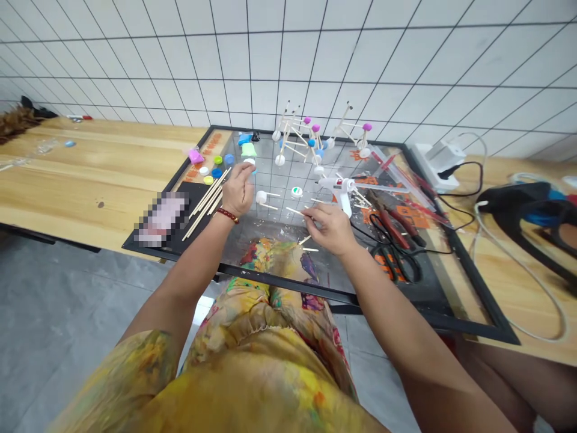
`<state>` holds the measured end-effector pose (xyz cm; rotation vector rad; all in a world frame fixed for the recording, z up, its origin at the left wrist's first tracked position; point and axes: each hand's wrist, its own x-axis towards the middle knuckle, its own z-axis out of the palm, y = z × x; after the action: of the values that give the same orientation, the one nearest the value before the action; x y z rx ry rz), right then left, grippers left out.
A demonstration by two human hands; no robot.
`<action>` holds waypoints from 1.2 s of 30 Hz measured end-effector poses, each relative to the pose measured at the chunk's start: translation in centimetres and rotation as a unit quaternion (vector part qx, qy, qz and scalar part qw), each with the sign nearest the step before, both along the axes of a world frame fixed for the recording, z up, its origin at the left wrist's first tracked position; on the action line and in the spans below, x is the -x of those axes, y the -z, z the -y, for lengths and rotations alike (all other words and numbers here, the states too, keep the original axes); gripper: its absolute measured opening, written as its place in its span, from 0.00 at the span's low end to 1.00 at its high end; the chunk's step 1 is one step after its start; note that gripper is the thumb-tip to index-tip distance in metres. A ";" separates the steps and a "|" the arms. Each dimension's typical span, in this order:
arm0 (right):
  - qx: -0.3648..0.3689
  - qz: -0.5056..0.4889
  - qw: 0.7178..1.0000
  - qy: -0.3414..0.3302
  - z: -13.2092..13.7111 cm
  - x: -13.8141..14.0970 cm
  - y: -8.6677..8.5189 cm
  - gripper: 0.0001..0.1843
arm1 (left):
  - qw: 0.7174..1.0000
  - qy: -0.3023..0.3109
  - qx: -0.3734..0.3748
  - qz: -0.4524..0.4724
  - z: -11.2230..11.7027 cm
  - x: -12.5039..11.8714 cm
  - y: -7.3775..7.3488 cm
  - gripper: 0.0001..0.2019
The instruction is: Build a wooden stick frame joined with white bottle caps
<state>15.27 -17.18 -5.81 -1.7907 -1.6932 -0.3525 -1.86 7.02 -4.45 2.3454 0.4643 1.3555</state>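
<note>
Between the thumb and fingers of my right hand (331, 227) is a short wooden stick (294, 211), its free end pointing left. My left hand (238, 192), wearing a red bead bracelet, has its fingers drawn together beside a white cap (249, 161); whether they grip it, I cannot make out. Between my hands, a white wheel-like piece (261, 196) has two sticks coming from it. A white cap with a green mark (296, 192) lies nearby. Stick models (297, 141) with white wheels and coloured balls stand at the back.
A white glue gun (340, 187) lies beyond my right hand, with pliers (392, 222) and black-handled scissors (401, 264) to its right. Long wooden sticks (207, 201) and coloured caps (217, 172) are at left. A power strip (435, 168) sits on the right.
</note>
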 end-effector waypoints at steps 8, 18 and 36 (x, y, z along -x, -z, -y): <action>0.020 0.011 1.000 -0.014 -0.8 1.2 -0.5 0.14 | 0.999 -0.021 -0.019 0.020 -0.4 0.0 0.1 0.12; -0.033 -0.006 0.999 0.016 -0.5 1.1 -0.1 0.12 | 0.999 0.013 -0.031 -0.004 1.3 0.0 -1.2 0.11; -0.010 -0.010 0.999 -0.053 0.1 2.8 -1.0 0.11 | 0.991 0.039 0.119 0.036 5.7 4.9 -5.9 0.07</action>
<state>12.44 -17.28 -4.77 -1.6774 -1.7564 -0.3048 -6.74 1.37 1.40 2.0932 0.4805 1.2690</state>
